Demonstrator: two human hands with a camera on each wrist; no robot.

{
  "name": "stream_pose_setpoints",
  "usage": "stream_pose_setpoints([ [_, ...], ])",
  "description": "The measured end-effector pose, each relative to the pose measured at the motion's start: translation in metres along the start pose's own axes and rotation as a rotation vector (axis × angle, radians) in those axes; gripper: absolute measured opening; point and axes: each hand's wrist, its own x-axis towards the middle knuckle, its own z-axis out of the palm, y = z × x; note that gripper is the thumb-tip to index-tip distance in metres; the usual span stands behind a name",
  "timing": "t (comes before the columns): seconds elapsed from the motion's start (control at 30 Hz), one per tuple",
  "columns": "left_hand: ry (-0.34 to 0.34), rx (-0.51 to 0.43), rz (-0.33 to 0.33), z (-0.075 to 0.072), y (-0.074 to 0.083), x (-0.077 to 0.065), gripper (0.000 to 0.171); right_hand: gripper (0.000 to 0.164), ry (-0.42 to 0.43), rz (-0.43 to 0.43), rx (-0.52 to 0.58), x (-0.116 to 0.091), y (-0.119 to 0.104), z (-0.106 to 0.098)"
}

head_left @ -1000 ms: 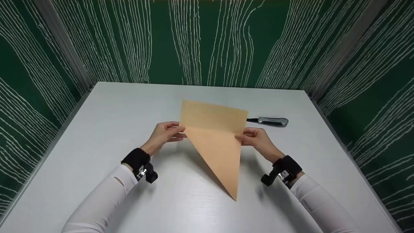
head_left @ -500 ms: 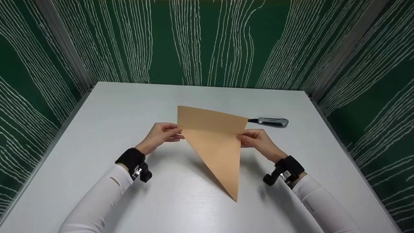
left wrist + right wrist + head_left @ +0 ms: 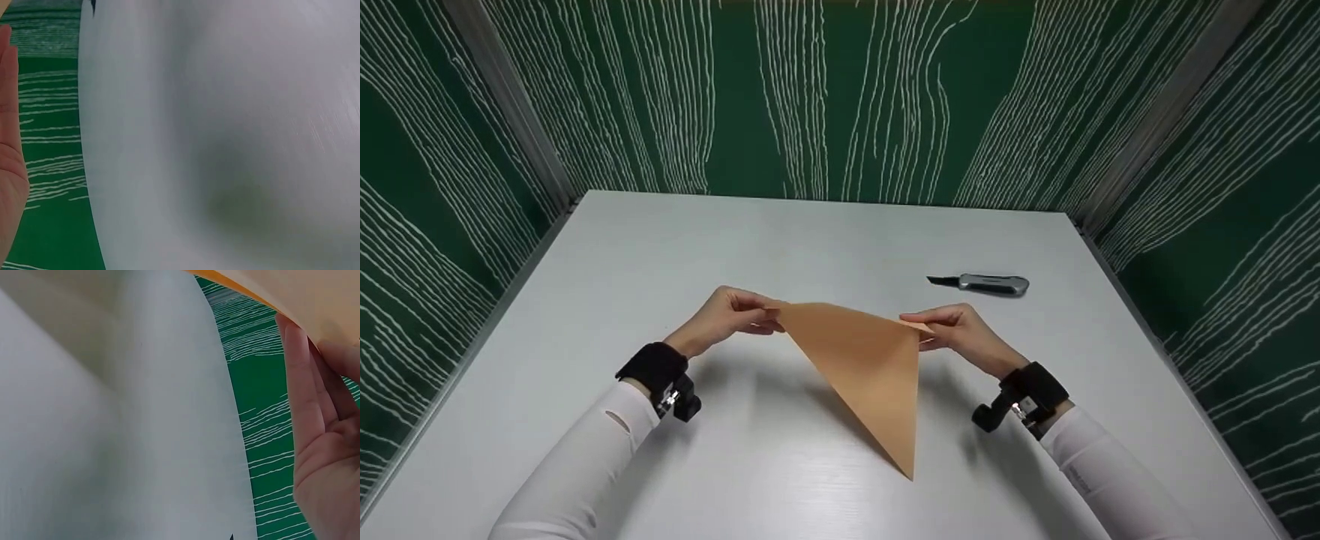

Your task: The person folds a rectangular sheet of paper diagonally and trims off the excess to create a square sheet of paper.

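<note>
A tan sheet of paper (image 3: 859, 364) is held above the white table, its lower part tapering to a point toward me. My left hand (image 3: 726, 321) pinches its upper left corner between thumb and fingers. On the other side, my right hand (image 3: 958, 330) pinches the upper right edge, where a small flap bends over. The top of the sheet is folded back out of sight. In the right wrist view the thumb and fingers of the right hand (image 3: 329, 433) meet on the paper (image 3: 332, 304). Only part of the left hand (image 3: 10, 163) shows in the left wrist view.
A grey and black utility knife (image 3: 991, 284) lies on the table (image 3: 660, 247) beyond the right hand, its black tip pointing left. Green walls (image 3: 855, 97) with white wavy lines stand behind and at both sides of the table.
The upper part of the sheet, which stood up flat, has bent down and away from view. My left hand has shifted slightly left. The utility knife's black tip now shows.
</note>
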Motion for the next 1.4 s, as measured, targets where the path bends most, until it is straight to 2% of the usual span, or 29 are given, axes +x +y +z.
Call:
stream_pose_setpoints([
  [0.23, 0.028, 0.118, -0.002, 0.0, 0.002, -0.001, 0.024, 0.032, -0.017, 0.007, -0.003, -0.001, -0.001, 0.001],
  [0.63, 0.05, 0.118, 0.051, 0.004, 0.007, -0.005, 0.022, 0.034, 0.022, -0.04, 0.107, 0.001, 0.0, 0.007],
  [0.73, 0.067, 0.119, 0.058, 0.006, 0.008, -0.004, 0.024, 0.034, 0.065, -0.023, 0.099, 0.001, -0.002, 0.009],
  [0.87, 0.158, 0.121, 0.047, 0.012, 0.008, -0.001, 0.024, 0.018, 0.189, 0.037, -0.007, 0.004, -0.005, 0.016],
  [0.93, 0.224, 0.121, 0.029, 0.017, 0.008, 0.001, 0.025, 0.022, 0.245, 0.056, -0.05, 0.006, -0.006, 0.021],
  [1.03, 0.289, 0.121, 0.009, 0.022, 0.006, 0.004, 0.023, 0.023, 0.258, 0.031, -0.049, 0.007, -0.004, 0.024],
  [1.2, 0.274, 0.092, -0.006, 0.024, 0.006, 0.006, 0.032, 0.028, 0.233, 0.02, -0.011, 0.008, -0.004, 0.024],
  [1.4, 0.222, 0.087, -0.04, 0.022, 0.008, 0.008, 0.041, 0.047, 0.197, 0.05, 0.005, 0.007, -0.007, 0.023],
])
